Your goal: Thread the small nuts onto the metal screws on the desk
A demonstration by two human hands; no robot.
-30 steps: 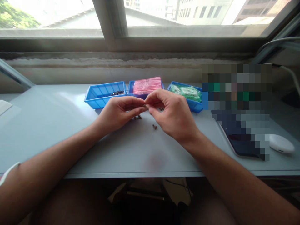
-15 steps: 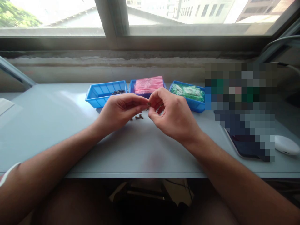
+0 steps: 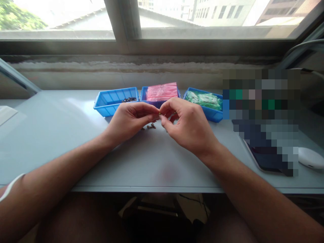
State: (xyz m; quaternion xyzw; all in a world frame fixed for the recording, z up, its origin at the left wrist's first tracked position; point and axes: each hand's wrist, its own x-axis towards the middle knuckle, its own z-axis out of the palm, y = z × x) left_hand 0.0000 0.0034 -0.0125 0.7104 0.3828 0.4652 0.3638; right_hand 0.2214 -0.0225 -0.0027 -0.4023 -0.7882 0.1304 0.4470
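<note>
My left hand point(image 3: 130, 118) and my right hand point(image 3: 183, 119) meet fingertip to fingertip above the table. Pinched between both thumbs and forefingers is a small brass-coloured metal piece point(image 3: 160, 114), which looks like a screw; the fingers cover most of it. Another glint of metal shows by the curled fingers of my right hand. Just beneath the hands, several small metal screws point(image 3: 152, 126) lie on the table, partly hidden behind my left fingers.
Behind the hands stand three blue bins: the left bin point(image 3: 105, 101) has dark small parts, the middle one pink plastic bags point(image 3: 162, 91), the right one green bags point(image 3: 206, 100). A phone point(image 3: 263, 158) and a white mouse point(image 3: 310, 157) lie at right, partly blurred out.
The metal piece has turned slightly and sits deeper between the fingertips, with less of it showing. Both hands stay in nearly the same place; the whole view has shifted a little.
</note>
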